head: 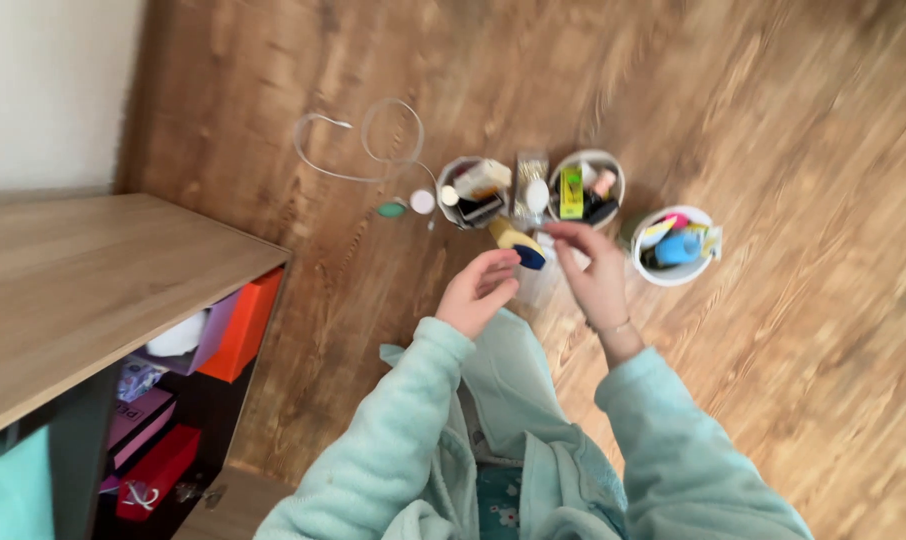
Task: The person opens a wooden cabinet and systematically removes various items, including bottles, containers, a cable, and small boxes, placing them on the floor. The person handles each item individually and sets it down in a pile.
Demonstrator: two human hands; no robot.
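My left hand is curled on a small yellow object with a dark blue end, held just above the wooden floor. My right hand is beside it, fingers pinched together near a small clear container that is partly hidden and blurred. Three white round cups stand on the floor just beyond my hands: a left cup, a middle cup and a right cup, each full of small colourful items. Both arms wear pale mint fleece sleeves.
A thin white cable loops on the wooden floor behind the cups, with two small round discs near it. A wooden shelf unit stands at the left, with orange, red and purple boxes inside.
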